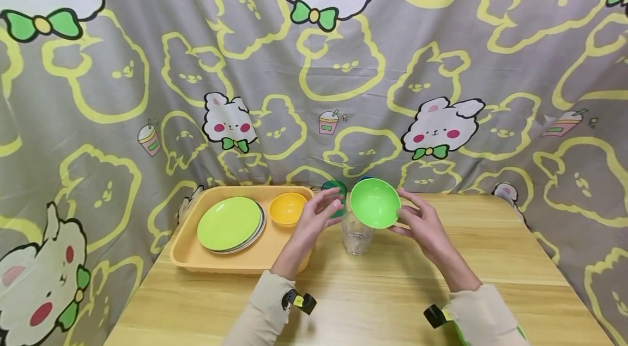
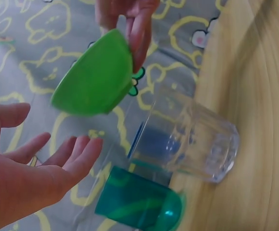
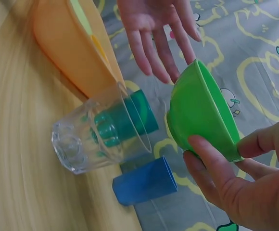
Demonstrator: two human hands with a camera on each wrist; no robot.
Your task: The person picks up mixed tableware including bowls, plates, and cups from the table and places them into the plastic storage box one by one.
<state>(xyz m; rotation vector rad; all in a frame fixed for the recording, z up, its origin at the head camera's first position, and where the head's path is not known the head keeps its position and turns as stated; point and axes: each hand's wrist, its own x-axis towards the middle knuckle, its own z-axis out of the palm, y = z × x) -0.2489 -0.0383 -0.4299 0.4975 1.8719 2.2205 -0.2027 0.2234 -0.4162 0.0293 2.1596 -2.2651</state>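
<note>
A green bowl (image 1: 375, 203) is raised above the table, its inside tipped toward the head camera. My right hand (image 1: 421, 220) grips it by the right side, thumb at the rim and fingers under the outer wall, as the right wrist view shows. Across from it my left hand (image 1: 318, 215) is spread with nothing in it, its fingertips a little apart from the bowl. Below the bowl a clear glass (image 1: 357, 240) stands upright on the table. Behind the glass are a teal cup (image 2: 139, 199) and a blue cup (image 3: 145, 182).
An orange tray (image 1: 183, 245) at the left bears a stack of plates with a lime green plate (image 1: 228, 223) on top, and a yellow bowl (image 1: 287, 210). A patterned curtain (image 1: 348, 73) hangs behind the wooden table (image 1: 392, 302). Something green shows partly under the right sleeve (image 1: 485, 313).
</note>
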